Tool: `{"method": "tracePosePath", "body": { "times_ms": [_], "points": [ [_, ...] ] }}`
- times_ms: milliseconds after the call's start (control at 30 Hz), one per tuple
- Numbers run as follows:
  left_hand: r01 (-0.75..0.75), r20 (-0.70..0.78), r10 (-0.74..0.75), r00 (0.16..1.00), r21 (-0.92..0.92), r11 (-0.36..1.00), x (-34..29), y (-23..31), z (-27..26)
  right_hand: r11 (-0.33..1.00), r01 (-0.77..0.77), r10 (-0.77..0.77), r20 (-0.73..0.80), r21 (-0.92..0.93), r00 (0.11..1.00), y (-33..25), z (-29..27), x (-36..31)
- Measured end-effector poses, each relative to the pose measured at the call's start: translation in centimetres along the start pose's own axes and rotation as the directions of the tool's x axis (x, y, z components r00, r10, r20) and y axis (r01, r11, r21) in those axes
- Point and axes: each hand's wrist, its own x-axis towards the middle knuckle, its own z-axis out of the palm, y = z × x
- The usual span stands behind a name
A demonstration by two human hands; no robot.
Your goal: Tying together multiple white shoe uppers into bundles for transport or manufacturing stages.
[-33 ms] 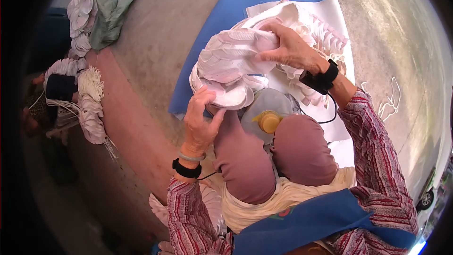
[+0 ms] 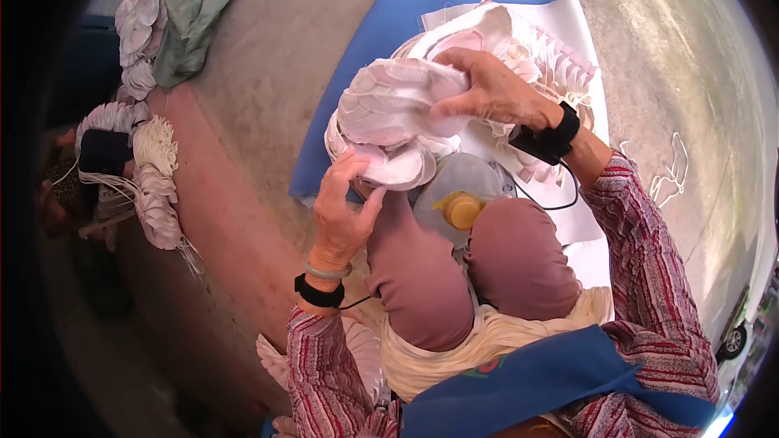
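Note:
A bunch of white, pale-pink-lined shoe uppers (image 2: 389,109), layered over each other, lies in front of my knees. My right hand (image 2: 491,89) is closed on the right edge of the top upper, thumb below and fingers over it. At the bunch's near left end my left hand (image 2: 345,199) has its fingers on the rim of a lower upper (image 2: 403,169) and its thumb beneath. Behind and right of my right hand lies a larger row of uppers (image 2: 560,57) with loose cords. My fingers partly hide the edges they hold.
Blue sheet (image 2: 406,0) and white sheet (image 2: 572,24) lie under the work. A grey container with a yellow cap (image 2: 464,211) stands between my knees. Cream cords (image 2: 438,365) cover my lap. More uppers (image 2: 158,211) and a green sack (image 2: 195,24) lie left.
My right hand has shifted slightly left with the top upper, which now covers more of the layers beneath. My left hand stays almost in place.

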Motion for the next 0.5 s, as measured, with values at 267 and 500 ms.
{"method": "tracePosePath", "body": {
  "times_ms": [267, 500],
  "points": [
    [-0.133, -0.136, 0.124, 0.983, -0.063, 0.989, 4.6, 2.3, -2.0, 0.958, 0.271, -0.287, 0.238, 0.097, 0.928, -5.5, 9.5, 0.7],
    [-0.164, 0.104, 0.153, 0.983, 0.111, 0.980, 5.0, 2.8, -1.6, 0.938, -0.034, -0.192, 0.601, 0.344, 0.775, -4.6, 4.8, 0.0]
  ]
}}
